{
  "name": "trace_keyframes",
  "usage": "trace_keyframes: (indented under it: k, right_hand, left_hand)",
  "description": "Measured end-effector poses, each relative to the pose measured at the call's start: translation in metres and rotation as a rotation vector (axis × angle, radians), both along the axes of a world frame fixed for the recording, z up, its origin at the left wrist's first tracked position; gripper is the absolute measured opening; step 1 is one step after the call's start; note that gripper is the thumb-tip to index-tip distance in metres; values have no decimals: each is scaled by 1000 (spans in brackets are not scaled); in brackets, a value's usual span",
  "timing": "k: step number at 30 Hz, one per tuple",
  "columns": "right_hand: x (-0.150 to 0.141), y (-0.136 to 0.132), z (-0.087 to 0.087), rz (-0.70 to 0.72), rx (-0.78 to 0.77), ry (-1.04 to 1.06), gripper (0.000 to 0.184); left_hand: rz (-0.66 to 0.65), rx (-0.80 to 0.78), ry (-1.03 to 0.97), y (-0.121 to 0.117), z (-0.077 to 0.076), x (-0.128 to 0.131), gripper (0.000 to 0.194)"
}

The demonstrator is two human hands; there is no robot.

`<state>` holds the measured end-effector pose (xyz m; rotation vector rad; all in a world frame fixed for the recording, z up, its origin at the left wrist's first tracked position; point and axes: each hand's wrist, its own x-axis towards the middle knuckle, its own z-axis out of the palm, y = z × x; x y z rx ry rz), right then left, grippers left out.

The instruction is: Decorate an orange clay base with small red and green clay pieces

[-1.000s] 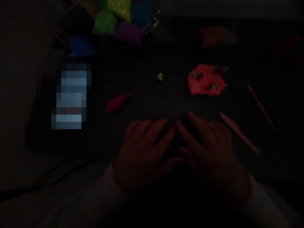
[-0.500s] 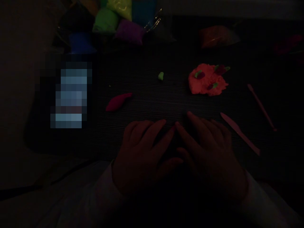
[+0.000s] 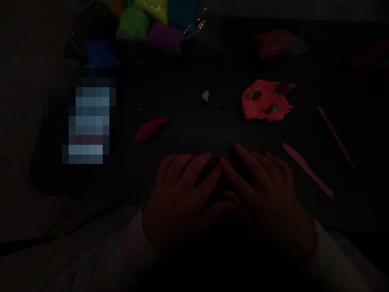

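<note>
In dim light my left hand (image 3: 185,194) and my right hand (image 3: 264,198) rest low over the dark ribbed table, palms down. Fingers on both are stretched out and somewhat spread, and the index fingertips almost meet. Nothing shows in either hand; the space under the palms is hidden. Beyond my left hand lies a magenta piece of clay (image 3: 148,130) with a narrow tail. A small green lump of clay (image 3: 205,96) sits farther back. Past my right hand is a flat orange clay piece (image 3: 264,101) bearing dark red and green bits.
A pink clay knife (image 3: 306,170) and a thin pink stick tool (image 3: 336,136) lie on the right. At the back are bags of coloured clay, among them a purple one (image 3: 165,38) and an orange one (image 3: 278,43). A pixelated lit screen (image 3: 88,125) stands at left.
My right hand has shifted slightly left, bringing its index finger close against the left one. The clay pieces and tools stay in place; the view has moved a little.
</note>
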<state>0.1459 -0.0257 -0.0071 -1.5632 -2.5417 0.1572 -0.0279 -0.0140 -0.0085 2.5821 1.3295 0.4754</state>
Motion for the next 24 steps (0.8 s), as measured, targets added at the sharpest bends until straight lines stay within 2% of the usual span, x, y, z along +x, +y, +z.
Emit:
trace_keyframes:
  k: [6,24]
  right_hand:
    - [2,1,2,-34,-14,68,39]
    - [1,1,-1,-22,21,27,36]
  left_hand:
    - [-9,4,21,0,0,0,46]
    - [-5,38,8,-2,-1,-3,44]
